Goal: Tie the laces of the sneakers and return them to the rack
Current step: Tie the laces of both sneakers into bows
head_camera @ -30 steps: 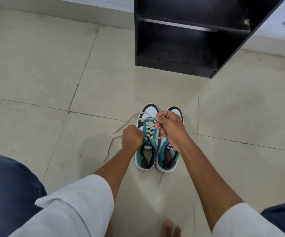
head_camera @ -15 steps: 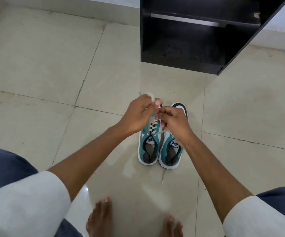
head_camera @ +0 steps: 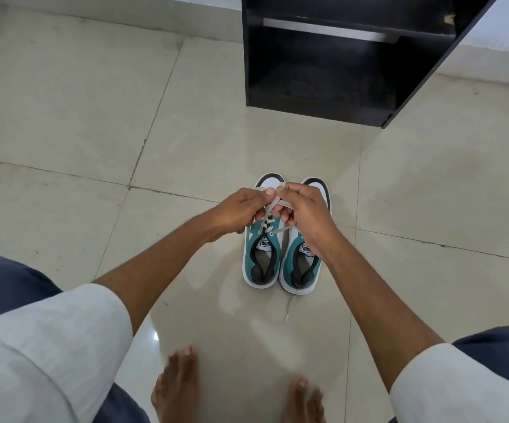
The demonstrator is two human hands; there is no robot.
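Two teal and white sneakers stand side by side on the floor tiles, toes pointing away from me: the left sneaker (head_camera: 262,257) and the right sneaker (head_camera: 300,267). My left hand (head_camera: 238,210) and my right hand (head_camera: 303,212) meet above the left sneaker's front, each pinching its white lace (head_camera: 270,209), which crosses between my fingertips. One lace strand runs from the eyelets across to my right hand. A loose lace end (head_camera: 287,309) trails on the floor behind the right sneaker.
A black shoe rack (head_camera: 332,65) with open shelves stands against the wall straight beyond the sneakers. My bare feet (head_camera: 177,383) rest on the glossy tiles near me, with my knees at both lower corners.
My left hand has come up from beside the left sneaker to join my right hand over the toe, gathering the lace that lay spread on the floor to the left.
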